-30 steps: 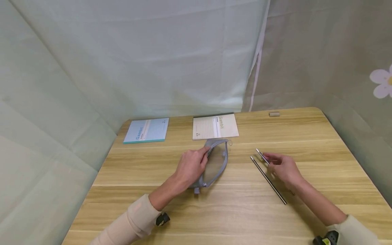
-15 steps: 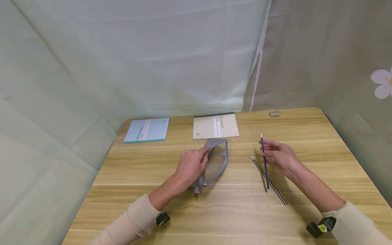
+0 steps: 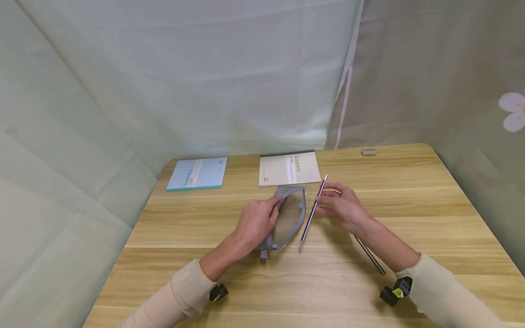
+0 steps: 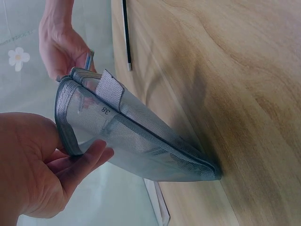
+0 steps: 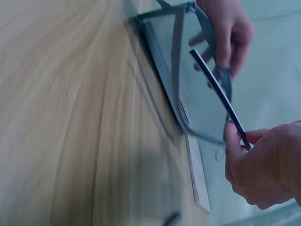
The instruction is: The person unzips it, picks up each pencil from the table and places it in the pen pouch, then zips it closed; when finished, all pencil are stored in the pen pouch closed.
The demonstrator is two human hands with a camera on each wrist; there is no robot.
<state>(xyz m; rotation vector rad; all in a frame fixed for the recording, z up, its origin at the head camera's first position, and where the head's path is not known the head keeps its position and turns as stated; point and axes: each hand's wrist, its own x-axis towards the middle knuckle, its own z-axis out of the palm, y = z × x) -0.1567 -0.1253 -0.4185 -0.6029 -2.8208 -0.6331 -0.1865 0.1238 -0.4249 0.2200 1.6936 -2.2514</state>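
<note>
My left hand (image 3: 255, 223) pinches the upper edge of a grey mesh zip pouch (image 4: 136, 136), thumb on one side and fingers on the other. The pouch's mouth gapes toward the right. Between the thumb and fingers of my right hand (image 3: 346, 207) is a slim dark-blue and silver striped pencil (image 3: 313, 210), tilted beside the pouch's right rim. In the right wrist view the pencil (image 5: 216, 87) overlaps the mouth of the pouch. A second, black pencil (image 3: 370, 257) lies on the table, partly hidden under my right forearm.
At the back left of the wooden table (image 3: 184, 282) lies a light-blue notebook (image 3: 197, 174). A cream notebook (image 3: 283, 171) lies just behind the pouch. Near the back right edge sits a small tan block (image 3: 368, 152). Curtains hang around the table.
My right hand has lifted the striped pencil off the table, turned it more upright and carried it left to the pouch. My left hand and the pouch have stayed in place.
</note>
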